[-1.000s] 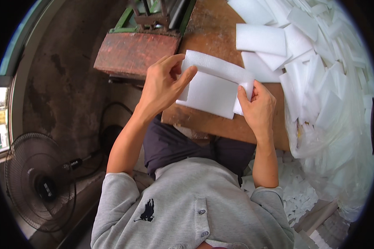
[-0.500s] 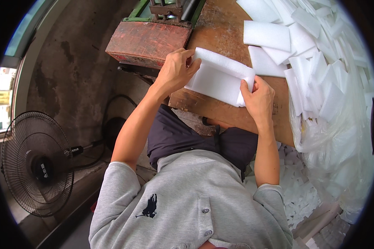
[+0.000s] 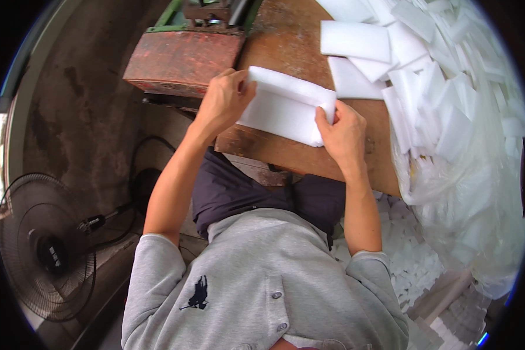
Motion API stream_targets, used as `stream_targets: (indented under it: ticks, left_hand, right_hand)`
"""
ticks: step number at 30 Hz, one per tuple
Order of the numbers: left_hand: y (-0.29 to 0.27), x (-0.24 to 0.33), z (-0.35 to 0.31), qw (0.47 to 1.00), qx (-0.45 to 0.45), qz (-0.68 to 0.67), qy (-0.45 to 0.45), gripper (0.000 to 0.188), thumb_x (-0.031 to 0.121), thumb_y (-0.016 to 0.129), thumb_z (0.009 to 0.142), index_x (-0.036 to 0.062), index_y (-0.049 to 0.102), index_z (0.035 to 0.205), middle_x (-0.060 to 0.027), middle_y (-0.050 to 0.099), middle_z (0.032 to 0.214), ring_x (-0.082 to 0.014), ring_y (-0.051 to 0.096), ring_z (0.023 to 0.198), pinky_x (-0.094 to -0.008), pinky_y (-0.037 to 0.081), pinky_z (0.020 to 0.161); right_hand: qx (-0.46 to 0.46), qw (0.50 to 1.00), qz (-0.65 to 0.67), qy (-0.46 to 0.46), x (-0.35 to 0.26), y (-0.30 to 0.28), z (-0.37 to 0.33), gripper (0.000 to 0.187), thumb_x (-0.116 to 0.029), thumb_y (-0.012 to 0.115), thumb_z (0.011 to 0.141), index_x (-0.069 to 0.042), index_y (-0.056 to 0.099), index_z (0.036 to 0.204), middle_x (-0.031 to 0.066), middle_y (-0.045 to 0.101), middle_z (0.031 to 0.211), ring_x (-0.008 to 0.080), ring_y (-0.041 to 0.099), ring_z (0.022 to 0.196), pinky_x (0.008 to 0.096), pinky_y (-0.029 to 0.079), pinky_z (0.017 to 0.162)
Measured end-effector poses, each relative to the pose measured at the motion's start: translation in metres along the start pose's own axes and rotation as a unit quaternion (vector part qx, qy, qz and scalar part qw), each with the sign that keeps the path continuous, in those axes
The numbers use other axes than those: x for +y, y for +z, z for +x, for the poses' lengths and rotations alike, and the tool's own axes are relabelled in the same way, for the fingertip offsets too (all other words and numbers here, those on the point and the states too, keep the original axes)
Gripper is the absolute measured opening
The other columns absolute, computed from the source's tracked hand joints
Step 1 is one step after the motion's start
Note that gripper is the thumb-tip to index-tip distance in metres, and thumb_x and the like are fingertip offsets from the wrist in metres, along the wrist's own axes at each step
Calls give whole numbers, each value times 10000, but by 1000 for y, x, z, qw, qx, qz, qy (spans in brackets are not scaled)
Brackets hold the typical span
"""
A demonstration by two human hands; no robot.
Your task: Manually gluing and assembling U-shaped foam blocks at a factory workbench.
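Foam sheet (image 3: 283,114), white, matte, tray-shaped with raised walls, in the pinch of both hands (image 3: 223,100) (image 3: 345,134)

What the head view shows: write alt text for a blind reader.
A person's left hand and right hand hold a white foam piece with raised edges over a wooden table, foam sheets heaped right, a fan left.

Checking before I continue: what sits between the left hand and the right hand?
In the head view, a piece of white foam with its far edge raised spans the gap between the left hand and the right hand.
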State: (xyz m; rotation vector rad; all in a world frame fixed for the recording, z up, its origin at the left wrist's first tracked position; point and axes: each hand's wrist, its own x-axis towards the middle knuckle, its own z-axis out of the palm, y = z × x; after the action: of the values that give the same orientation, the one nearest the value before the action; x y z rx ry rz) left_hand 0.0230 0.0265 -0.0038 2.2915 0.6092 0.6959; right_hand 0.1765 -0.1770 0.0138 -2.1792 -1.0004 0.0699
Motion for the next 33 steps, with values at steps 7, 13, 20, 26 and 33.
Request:
stream_targets:
  ticks: [7, 13, 20, 26, 33]
  left_hand:
    - [5, 3, -1, 1000, -5, 3, -9, 225, 137, 649, 909, -73, 576, 883, -194, 528, 750, -304, 529, 641, -394, 453, 641]
    - [9, 5, -1, 1000, -3, 12, -9, 220, 120, 637, 915, -76, 558, 853, -205, 542, 757, -335, 551, 657, -414, 455, 643]
    - [25, 65, -36, 966, 70, 246, 28, 530, 254, 652, 901, 0, 516, 1346, -202, 535, 993, -373, 598, 814, -467, 491, 678]
    - [45, 157, -85, 966, -53, 21, 254, 639, 387, 694, 809, -20, 563, 1284, -189, 555, 1039, -323, 572, 973, -435, 474, 796]
    - [26, 85, -35, 983, -27, 51, 175, 628, 334, 700, 850, 16, 520, 1361, -242, 499, 1346, -430, 414, 1353, -519, 335, 1148]
  right_hand:
    - [-13, 999, -29, -6, 7, 4, 1, 322, -201, 714, 834, 68, 576, 724, 230, 596, 676, 415, 605, 628, 487, 475, 602]
    - [2, 999, -48, -17, 12, 13, -5, 317, -195, 694, 843, 77, 574, 733, 270, 610, 703, 447, 619, 659, 519, 486, 631]
    - [-64, 996, -69, -2, 14, -25, 27, 211, -197, 694, 832, -1, 629, 787, 192, 589, 627, 331, 562, 511, 420, 437, 516]
    - [-102, 989, -103, -19, 44, -43, 25, 172, -150, 705, 820, 4, 645, 868, 136, 509, 579, 193, 433, 487, 369, 400, 505]
    - [-118, 992, -40, -26, 27, -47, 9, 189, -127, 724, 831, -29, 680, 987, 144, 600, 711, 247, 577, 580, 388, 463, 560]
